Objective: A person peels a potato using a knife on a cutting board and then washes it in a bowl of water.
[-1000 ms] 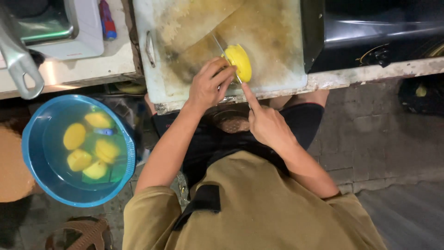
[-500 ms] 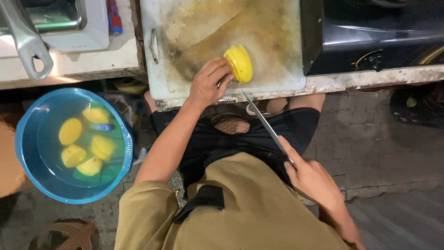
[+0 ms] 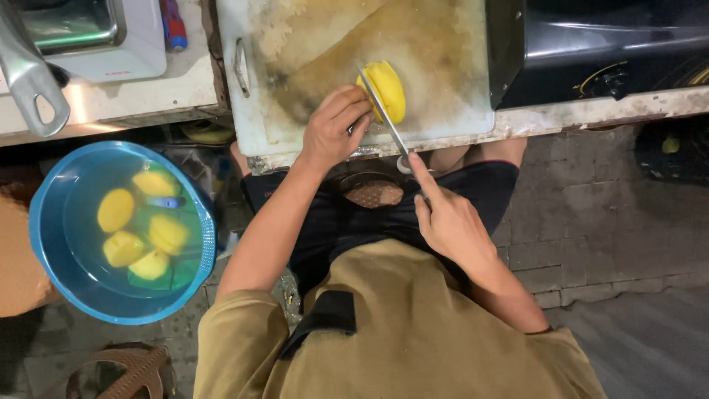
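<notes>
A peeled yellow fruit [image 3: 390,90] lies on a stained white cutting board [image 3: 310,44]. My left hand [image 3: 334,130] rests on the board and steadies the fruit from its left side. My right hand [image 3: 449,219] grips a knife [image 3: 384,112] by the handle, index finger stretched along it. The blade lies across the left part of the fruit, tip pointing away from me.
A blue basin [image 3: 118,230] of water with several peeled yellow fruits stands on the floor at my left. A white appliance [image 3: 96,37] and a metal handle [image 3: 29,74] sit on the counter at top left. A dark stove [image 3: 605,44] is to the right of the board.
My right hand had swung the knife down and away toward my lap; it has now come back up, and the blade is on the fruit again. My left hand stayed on the fruit.
</notes>
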